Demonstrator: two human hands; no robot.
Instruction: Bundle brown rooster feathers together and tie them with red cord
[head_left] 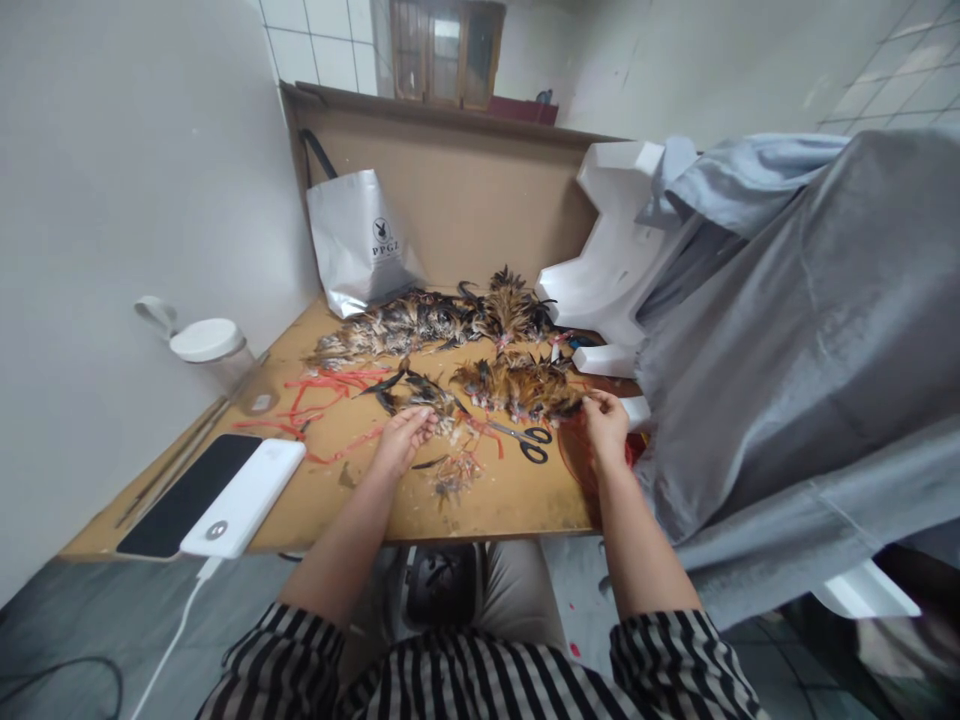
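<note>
My left hand (405,440) is closed in a pinch at the front of a small loose heap of dark feathers (424,388). What its fingertips hold is too small to make out. At the right end of a row of brown feather bunches (517,388), my right hand (606,425) has its thumb and fingers drawn together. Whether a feather is between them I cannot tell. Scissors with black handles (534,443) lie between my hands. Small feather scraps (456,472) are scattered in front of them.
Behind lie larger feather bunches (420,322) and a silver bag (356,235). Red ties (311,390) are strewn left, near a lidded jar (214,350), a dark phone (187,495) and a white power bank (244,498). Grey cloth (780,330) and white foam (619,240) border the right side.
</note>
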